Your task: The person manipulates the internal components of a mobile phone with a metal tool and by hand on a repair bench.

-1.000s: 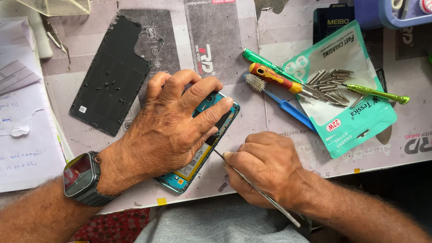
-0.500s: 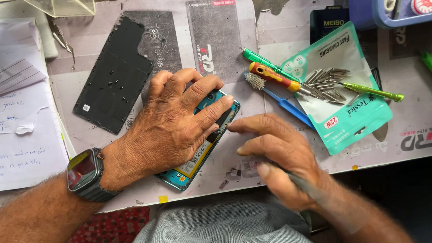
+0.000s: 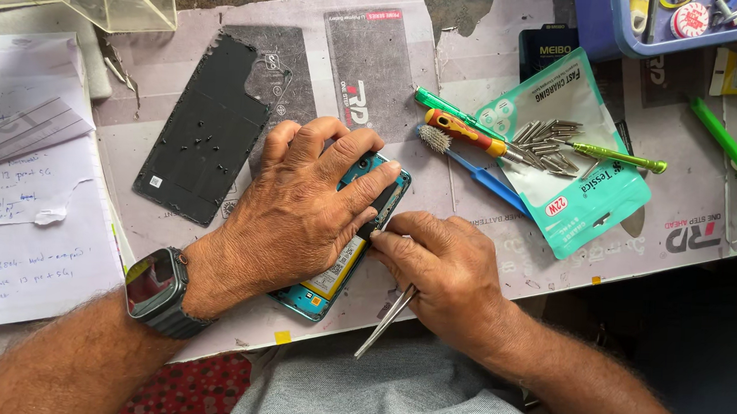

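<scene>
Right hand closed around metal tweezers, whose tail sticks out below the palm toward the person's body; the tips are hidden under the fingers, at the right edge of an opened teal phone. Left hand lies flat over the phone, fingers spread, pinning it to the grey work mat; it grasps nothing. Phone lies diagonally, mostly covered; its battery shows just below the left palm. A dark smartwatch sits on the left wrist.

Just left of the left hand: the removed black back cover, small screws scattered on it. Further left, handwritten paper sheets. Up and right of the right hand: an orange-handled screwdriver, a blue brush, and a teal pouch bearing loose screwdriver bits.
</scene>
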